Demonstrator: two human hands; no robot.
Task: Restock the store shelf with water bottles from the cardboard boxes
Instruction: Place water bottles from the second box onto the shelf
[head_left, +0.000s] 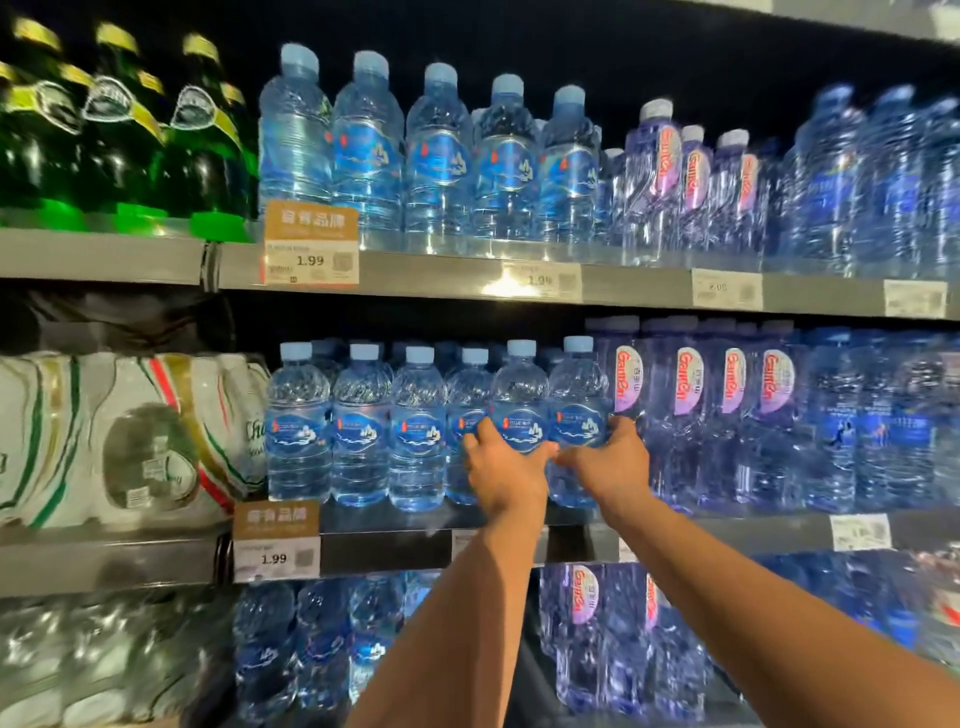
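Note:
Clear water bottles with pale blue caps and blue labels stand in a row on the middle shelf (384, 551). My left hand (501, 467) is wrapped around the lower part of one bottle (521, 395), second from the right of that row. My right hand (605, 460) grips the rightmost bottle (577, 395) beside it. Both bottles stand upright at the shelf front, touching each other. No cardboard box is in view.
More of the same blue-label bottles (439, 156) fill the shelf above and the shelf below. Purple-label bottles (691, 395) stand right of my hands. Green glass bottles (119, 130) are upper left, wrapped white packs (119, 441) at left. Price tags (310, 260) line the shelf edges.

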